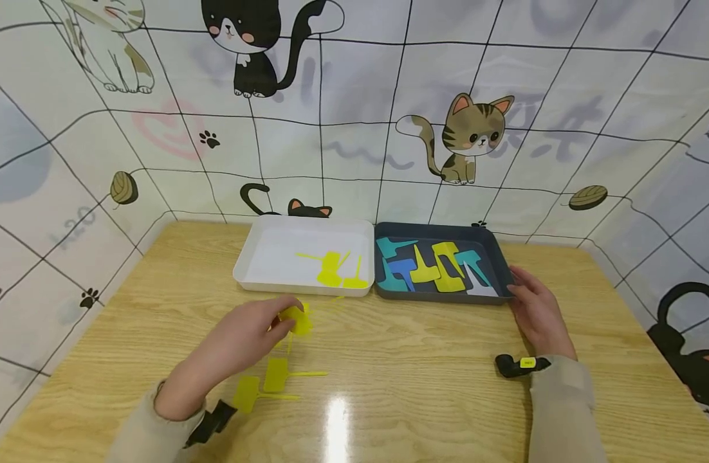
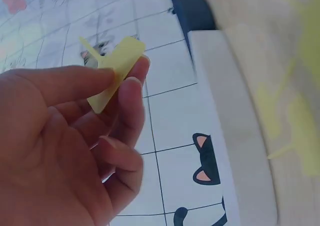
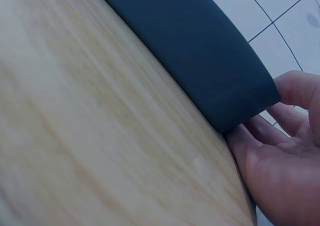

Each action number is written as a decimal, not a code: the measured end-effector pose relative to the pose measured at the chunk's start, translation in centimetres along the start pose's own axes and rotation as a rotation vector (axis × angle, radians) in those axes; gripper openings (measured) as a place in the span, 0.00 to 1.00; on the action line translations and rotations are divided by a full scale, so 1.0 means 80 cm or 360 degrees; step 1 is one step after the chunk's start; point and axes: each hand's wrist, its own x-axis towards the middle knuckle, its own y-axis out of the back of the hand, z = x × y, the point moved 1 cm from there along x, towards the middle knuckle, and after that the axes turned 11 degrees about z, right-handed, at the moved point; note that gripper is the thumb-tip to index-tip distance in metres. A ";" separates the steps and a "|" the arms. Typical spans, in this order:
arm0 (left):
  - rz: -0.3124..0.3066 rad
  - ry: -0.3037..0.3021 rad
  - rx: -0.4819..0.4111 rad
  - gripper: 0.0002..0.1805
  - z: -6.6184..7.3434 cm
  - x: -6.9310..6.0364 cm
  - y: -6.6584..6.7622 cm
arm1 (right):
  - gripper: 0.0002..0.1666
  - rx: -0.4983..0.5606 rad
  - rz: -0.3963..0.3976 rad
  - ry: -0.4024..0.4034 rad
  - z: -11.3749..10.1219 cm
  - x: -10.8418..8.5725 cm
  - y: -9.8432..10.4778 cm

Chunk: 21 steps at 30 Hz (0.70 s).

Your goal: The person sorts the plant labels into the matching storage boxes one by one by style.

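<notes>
My left hand (image 1: 244, 337) pinches a yellow T-shaped plant label (image 2: 120, 68) between thumb and fingers, just in front of the white tray (image 1: 302, 288). More yellow plant labels (image 1: 276, 375) lie on the table beside and below that hand, some partly hidden by it. Inside the white tray, several yellow labels (image 1: 330, 270) lie bunched toward the right. My right hand (image 1: 536, 312) holds the right front corner of the dark grey tray (image 3: 200, 56), thumb and fingers against its wall. That tray contains teal, blue, yellow and white labels (image 1: 425, 269).
Both trays stand side by side at the back of the wooden table (image 1: 424, 386). Behind them hangs a white cloth (image 1: 354, 148) with a grid and cartoon cats, which also lines the sides. Black straps (image 1: 519, 365) sit on both wrists.
</notes>
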 end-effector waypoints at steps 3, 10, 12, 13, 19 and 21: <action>0.0080 -0.0006 -0.0075 0.11 0.000 0.014 0.005 | 0.34 -0.0014 0.0008 0.0006 0.000 0.000 -0.001; 0.0135 -0.0001 -0.0165 0.09 0.004 0.043 0.012 | 0.33 -0.0089 0.0043 0.0010 -0.003 0.000 -0.002; 0.0150 0.0022 -0.0175 0.08 0.003 0.050 0.015 | 0.33 -0.0078 0.0025 0.0011 -0.003 0.000 -0.002; 0.0156 0.0036 -0.0188 0.08 0.003 0.054 0.016 | 0.33 -0.0063 0.0011 0.0010 -0.002 -0.001 -0.002; 0.0169 0.0111 -0.0298 0.07 0.000 0.073 0.020 | 0.34 -0.0029 -0.0017 -0.0003 -0.001 -0.001 -0.001; 0.0181 0.0135 -0.0325 0.06 -0.002 0.078 0.020 | 0.34 -0.0035 -0.0010 -0.0006 -0.001 -0.001 -0.002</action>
